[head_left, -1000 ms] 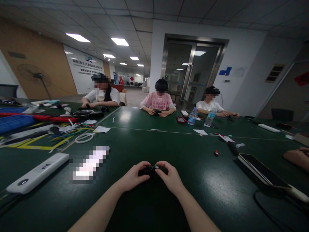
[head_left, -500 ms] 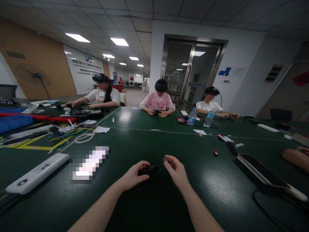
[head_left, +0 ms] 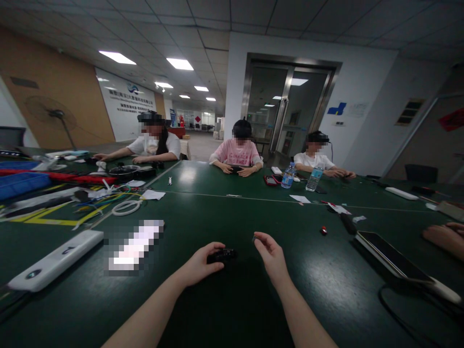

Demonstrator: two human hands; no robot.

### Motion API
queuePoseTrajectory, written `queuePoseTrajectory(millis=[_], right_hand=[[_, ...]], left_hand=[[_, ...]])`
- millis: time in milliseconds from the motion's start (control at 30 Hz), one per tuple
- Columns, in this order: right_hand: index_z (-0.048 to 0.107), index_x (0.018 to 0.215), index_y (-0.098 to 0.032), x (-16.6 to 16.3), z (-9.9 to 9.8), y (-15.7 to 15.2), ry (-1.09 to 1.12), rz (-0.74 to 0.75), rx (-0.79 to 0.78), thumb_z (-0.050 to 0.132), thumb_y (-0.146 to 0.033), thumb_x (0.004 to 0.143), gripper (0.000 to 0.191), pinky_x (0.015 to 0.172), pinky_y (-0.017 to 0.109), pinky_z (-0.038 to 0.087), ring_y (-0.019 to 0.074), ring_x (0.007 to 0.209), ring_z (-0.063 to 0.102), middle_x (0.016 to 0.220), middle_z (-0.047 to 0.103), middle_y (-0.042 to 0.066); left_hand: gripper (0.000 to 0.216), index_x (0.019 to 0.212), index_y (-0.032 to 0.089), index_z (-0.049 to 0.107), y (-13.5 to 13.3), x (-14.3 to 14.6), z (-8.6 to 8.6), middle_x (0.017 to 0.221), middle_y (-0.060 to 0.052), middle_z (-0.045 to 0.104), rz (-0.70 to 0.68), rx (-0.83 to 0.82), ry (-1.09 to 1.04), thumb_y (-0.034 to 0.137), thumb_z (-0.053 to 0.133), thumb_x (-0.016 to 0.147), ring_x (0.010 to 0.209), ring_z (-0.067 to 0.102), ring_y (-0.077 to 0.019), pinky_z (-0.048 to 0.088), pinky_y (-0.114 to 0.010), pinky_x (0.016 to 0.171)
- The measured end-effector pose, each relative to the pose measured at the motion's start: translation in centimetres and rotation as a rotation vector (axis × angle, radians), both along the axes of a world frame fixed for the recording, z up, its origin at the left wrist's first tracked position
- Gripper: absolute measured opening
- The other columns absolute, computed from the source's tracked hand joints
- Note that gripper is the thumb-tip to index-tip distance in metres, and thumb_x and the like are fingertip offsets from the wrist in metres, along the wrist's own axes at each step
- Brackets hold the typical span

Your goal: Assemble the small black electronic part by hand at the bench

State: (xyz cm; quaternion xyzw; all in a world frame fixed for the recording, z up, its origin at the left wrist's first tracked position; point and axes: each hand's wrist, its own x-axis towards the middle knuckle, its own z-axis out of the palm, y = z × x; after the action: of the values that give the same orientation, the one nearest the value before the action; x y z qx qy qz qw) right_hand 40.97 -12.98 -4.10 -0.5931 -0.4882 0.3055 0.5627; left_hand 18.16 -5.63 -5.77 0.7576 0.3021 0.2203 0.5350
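In the head view, my left hand [head_left: 203, 262] is closed around one end of a small black object [head_left: 225, 255], thumb on the near side and fingers on the far side. Its exact kind is too dark to make out. To the right of it, my right hand [head_left: 268, 250] pinches a tiny greyish piece [head_left: 254, 238] between thumb and fingertips. That piece is mostly covered by the fingers and apart from the black object. Both hands are low over the dark green table [head_left: 232, 309].
A white power strip [head_left: 58, 260] and a blurred-out bright rectangle [head_left: 137, 244] lie to the left. On the right are a small red item [head_left: 324, 230], a phone-like slab [head_left: 393, 253] and another person's hand [head_left: 444, 239]. Two bottles [head_left: 289, 175] stand farther back; several people sit across.
My right hand has shifted slightly right, away from the black object, still pinching the tiny piece. My left hand has stayed in place with its hold unchanged.
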Motion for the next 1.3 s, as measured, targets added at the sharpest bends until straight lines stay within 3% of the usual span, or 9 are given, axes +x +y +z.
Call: queuePoseTrajectory(millis=[333,700,1067,1300], right_hand=[[0.059,0.103,-0.022,-0.5,-0.2,0.2,-0.081,0.046,-0.065,0.060,-0.037,0.074,0.032,0.092,0.040,0.042,0.0209,0.097,0.058,0.101,0.063,0.004],[0.064,0.095,-0.024,-3.0,0.5,-0.3,-0.186,0.270,-0.056,0.061,-0.031,0.075,0.022,0.094,0.038,0.040,0.0207,0.102,0.055,0.102,0.062,0.002],[0.065,0.096,-0.026,-3.9,0.4,-0.4,-0.346,0.327,-0.194,0.062,-0.028,0.073,0.023,0.095,0.037,0.039,0.0206,0.110,0.051,0.114,0.056,0.001],[0.065,0.094,-0.028,-3.6,0.5,-0.3,-0.421,0.368,-0.188,0.062,-0.025,0.074,0.021,0.096,0.036,0.039,0.0194,0.109,0.051,0.113,0.057,-0.001]], left_hand=[[0.047,0.119,0.024,0.045,-0.1,0.1,0.2,0.120,-0.006,0.056,-0.002,0.006,-0.005,0.021,0.063,0.075,0.112,0.053,-0.0228,0.037,-0.040,0.097],[0.046,0.117,0.021,0.046,-0.4,0.4,0.4,0.105,-0.004,0.063,-0.037,-0.048,-0.033,0.021,0.063,0.074,0.099,0.059,-0.0211,0.043,-0.036,0.089],[0.045,0.116,0.020,0.048,-0.6,0.4,0.5,0.105,-0.004,0.062,-0.022,0.003,0.009,0.021,0.064,0.074,0.099,0.058,-0.0196,0.044,-0.034,0.088],[0.043,0.115,0.021,0.049,-0.5,0.5,0.5,0.110,-0.004,0.060,-0.035,0.027,0.009,0.022,0.064,0.074,0.101,0.057,-0.0201,0.044,-0.033,0.088]])
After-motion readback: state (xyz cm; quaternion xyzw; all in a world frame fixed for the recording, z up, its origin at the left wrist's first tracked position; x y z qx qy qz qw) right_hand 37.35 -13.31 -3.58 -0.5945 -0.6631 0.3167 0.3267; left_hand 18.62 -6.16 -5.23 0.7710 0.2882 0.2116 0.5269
